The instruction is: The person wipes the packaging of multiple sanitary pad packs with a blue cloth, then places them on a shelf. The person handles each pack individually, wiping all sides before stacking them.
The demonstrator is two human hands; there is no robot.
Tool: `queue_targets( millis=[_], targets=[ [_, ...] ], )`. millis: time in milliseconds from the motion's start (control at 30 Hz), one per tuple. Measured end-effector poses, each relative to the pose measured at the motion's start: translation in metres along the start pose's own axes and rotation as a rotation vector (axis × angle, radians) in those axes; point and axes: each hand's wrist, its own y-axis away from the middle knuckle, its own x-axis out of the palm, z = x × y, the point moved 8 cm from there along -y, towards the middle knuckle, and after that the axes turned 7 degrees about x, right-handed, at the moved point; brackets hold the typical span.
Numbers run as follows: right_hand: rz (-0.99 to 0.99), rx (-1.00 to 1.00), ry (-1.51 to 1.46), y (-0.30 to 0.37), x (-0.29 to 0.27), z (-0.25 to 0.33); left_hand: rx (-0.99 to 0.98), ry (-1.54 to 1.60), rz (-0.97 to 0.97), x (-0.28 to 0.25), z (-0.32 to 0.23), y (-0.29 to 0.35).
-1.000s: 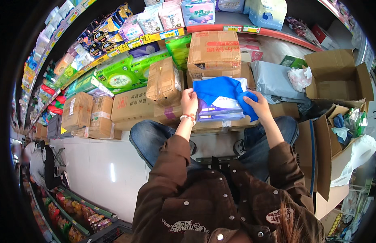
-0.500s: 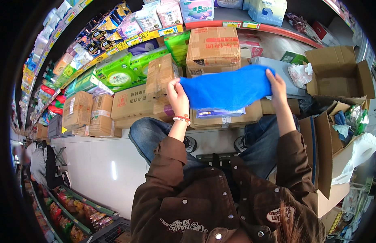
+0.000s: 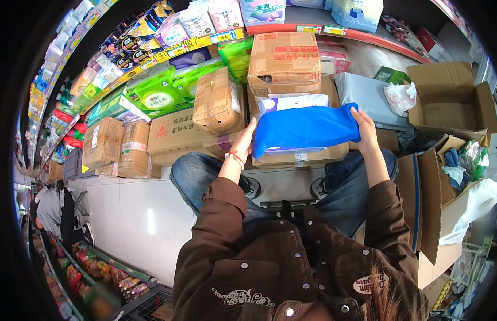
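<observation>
A folded bright blue cloth (image 3: 307,127) is stretched between my two hands, just above a white-and-purple package (image 3: 294,100). My left hand (image 3: 242,143) holds the cloth's left end, with its fingers partly hidden along that edge. At the right end, my right hand (image 3: 367,130) has its thumb and fingers closed on the corner. The cloth hides much of the package and of the cardboard box (image 3: 326,154) beneath it.
A taped carton (image 3: 284,58) is stacked behind the package. Smaller cartons (image 3: 217,101) stand to the left. A grey bag (image 3: 366,99) and an open carton (image 3: 446,104) are at the right. Shelves of packaged goods rise behind, and another person (image 3: 58,211) is at far left.
The cloth has come down and nearer to me, showing more of the package behind it. My left hand has moved lower and to the right; my right hand has dropped slightly.
</observation>
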Motion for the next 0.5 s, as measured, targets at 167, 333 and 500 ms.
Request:
queue_targets(
  millis=[167,333,500],
  targets=[
    [-0.011,-0.079,0.001,0.029,0.028,0.037,0.335,-0.093,-0.025,-0.017,-0.015,0.003],
    [0.031,-0.129,0.016,0.045,0.036,0.064,0.559,-0.012,-0.223,-0.016,-0.044,0.05],
    [0.041,-0.417,0.062,0.044,0.052,0.126,0.882,-0.055,-0.189,-0.002,-0.099,0.084]
  ],
)
